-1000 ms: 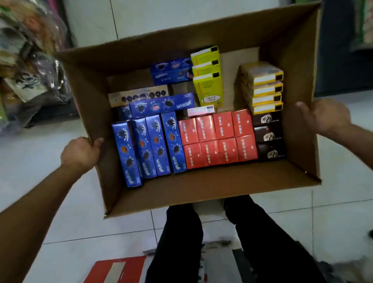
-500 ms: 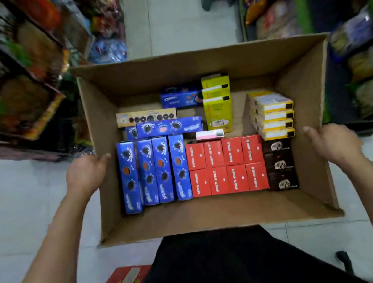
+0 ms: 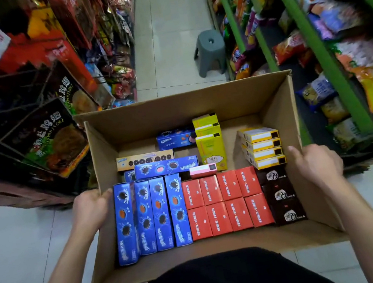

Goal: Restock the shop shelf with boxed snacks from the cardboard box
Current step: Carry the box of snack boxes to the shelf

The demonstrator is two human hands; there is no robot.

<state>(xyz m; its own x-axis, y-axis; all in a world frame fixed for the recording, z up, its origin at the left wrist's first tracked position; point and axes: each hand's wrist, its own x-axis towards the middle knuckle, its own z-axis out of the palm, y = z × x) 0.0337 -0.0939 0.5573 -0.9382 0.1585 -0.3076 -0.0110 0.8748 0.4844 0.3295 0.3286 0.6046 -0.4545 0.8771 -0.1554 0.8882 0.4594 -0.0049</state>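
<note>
I carry an open cardboard box [image 3: 183, 110] in front of my body. My left hand [image 3: 89, 209] grips its left wall, thumb over the rim. My right hand [image 3: 316, 166] grips the right wall the same way. Inside stand several blue cookie boxes [image 3: 151, 215], several red boxes [image 3: 225, 200], dark brown boxes [image 3: 282, 197], flat yellow boxes [image 3: 263, 146], tall yellow boxes [image 3: 209, 143] and one small pink box [image 3: 202, 170].
An aisle of pale tiles runs ahead. A grey plastic stool [image 3: 210, 51] stands in it near the right. Green-framed shelves [image 3: 309, 35] with snack bags line the right side; racks with dark and red packages [image 3: 45, 134] line the left.
The box has risen from low over the floor to waist height, and my view has swung up into the shop aisle. Both hands keep their grip on the box walls.
</note>
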